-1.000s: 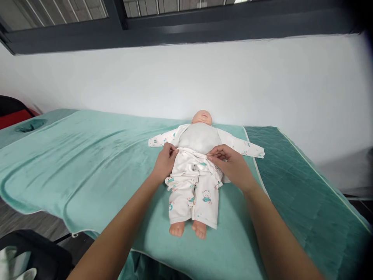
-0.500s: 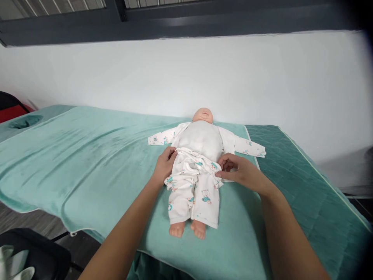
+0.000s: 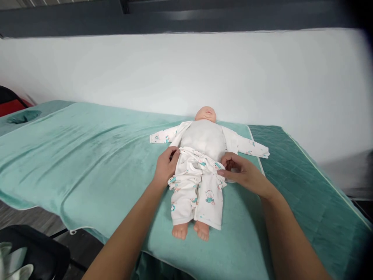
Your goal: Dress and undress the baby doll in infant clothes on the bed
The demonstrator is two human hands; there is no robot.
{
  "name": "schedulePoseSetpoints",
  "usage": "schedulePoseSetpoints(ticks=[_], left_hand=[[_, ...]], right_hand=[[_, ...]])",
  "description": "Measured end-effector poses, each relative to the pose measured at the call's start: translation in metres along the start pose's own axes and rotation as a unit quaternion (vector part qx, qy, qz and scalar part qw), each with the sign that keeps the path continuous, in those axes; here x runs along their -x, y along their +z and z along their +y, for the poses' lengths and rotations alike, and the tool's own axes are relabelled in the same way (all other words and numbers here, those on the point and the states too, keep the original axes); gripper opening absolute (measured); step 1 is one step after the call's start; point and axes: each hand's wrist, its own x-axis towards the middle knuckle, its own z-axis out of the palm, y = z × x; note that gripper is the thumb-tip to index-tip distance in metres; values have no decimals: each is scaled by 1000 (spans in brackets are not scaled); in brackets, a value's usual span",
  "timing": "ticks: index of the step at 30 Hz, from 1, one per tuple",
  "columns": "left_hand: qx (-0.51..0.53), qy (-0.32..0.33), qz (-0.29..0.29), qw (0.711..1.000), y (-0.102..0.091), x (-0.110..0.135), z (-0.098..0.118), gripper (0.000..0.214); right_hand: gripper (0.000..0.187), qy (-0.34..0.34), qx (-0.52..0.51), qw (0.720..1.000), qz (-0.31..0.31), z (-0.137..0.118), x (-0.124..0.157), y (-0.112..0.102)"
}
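Observation:
A baby doll (image 3: pixel 206 114) lies on its back, head toward the wall and bare feet toward me. It wears a printed white jacket (image 3: pixel 252 147), spread at both sides with the sleeves out, over a plain pale torso (image 3: pixel 203 136). Printed white pants (image 3: pixel 210 210) cover its legs, bunched at the waist and thighs. My left hand (image 3: pixel 167 165) is closed on the waistband at the doll's hip on the left. At the opposite hip, my right hand (image 3: pixel 240 173) pinches the pants' waist edge between thumb and fingers. The fingertips are partly hidden by cloth.
A light green sheet (image 3: pixel 87 155) covers the bed, with a darker quilted cover (image 3: pixel 294 182) on the right. Behind stands a white wall (image 3: pixel 175 74). A black stool or chair (image 3: pixel 32 249) holding pale cloth is at lower left, and a red and black item (image 3: pixel 11 103) is at far left.
The view has shifted slightly, so the doll and hands appear a little further right. Both hands keep their hold at the pants' waist, and the cloth looks nearly the same.

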Motion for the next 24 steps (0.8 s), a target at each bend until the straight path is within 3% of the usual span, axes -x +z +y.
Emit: schedulePoseSetpoints(ticks=[4,7,9,10,12,14,17,21,24], left_hand=[[-137,23,118,983,-4,-5,-12,27],[-238,0,141,961,-8,-12,-23,29],[-266,-28,133,954,-10,-15,-27,26],[-269,-38,128,954,-10,-15,-27,24],[-245,-44,114,962,-11,-15,-25,20],[-169,-42,86,981,-13,-12,-21,18],[-16,-59,59,996,-16,-9,-17,21],[116,-66,88,987,-18,-8,-14,23],[224,-63,64,970,-20,-8,-12,25]], right_hand=[[28,0,7,999,46,7,-3,2],[28,22,29,977,210,21,-8,-5],[24,66,72,939,328,33,-10,-14],[22,97,106,923,357,40,-11,-19],[22,164,184,907,340,51,-12,-26],[26,210,236,907,278,58,-13,-28],[32,222,250,917,218,60,-14,-21],[36,215,288,907,220,57,-14,-14],[39,236,316,889,232,58,-13,-16]])
